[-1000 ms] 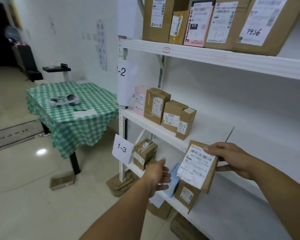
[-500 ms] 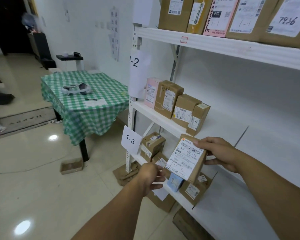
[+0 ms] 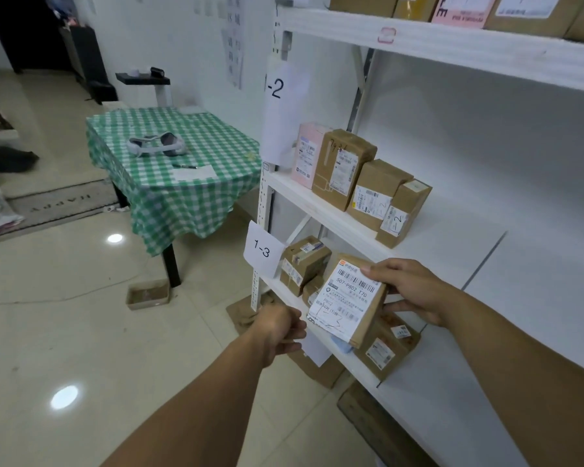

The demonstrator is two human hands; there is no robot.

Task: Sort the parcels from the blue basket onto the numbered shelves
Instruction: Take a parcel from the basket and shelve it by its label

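Now, lower centre: right hand [image 3: 415,291] grips parcel [image 3: 348,299], label tilted up, likely for reading, near the 1-3 tag [image 3: 262,252]; left hand [image 3: 280,328] curled lower left of it, grip unclear.

Landmark is the 1-3 tag [image 3: 262,252].
- Middle shelf [image 3: 452,251], up-right of it: pink parcel [image 3: 305,155], then three brown boxes [image 3: 375,193] in a row.
- Lower shelf [image 3: 429,392], right of it: brown cartons [image 3: 302,264].
- Checked table [image 3: 182,203], left of it: headset [image 3: 157,148], pen [image 3: 184,166], paper [image 3: 194,171].
- Floor [image 3: 81,332], below-left of it: flat box [image 3: 148,293].
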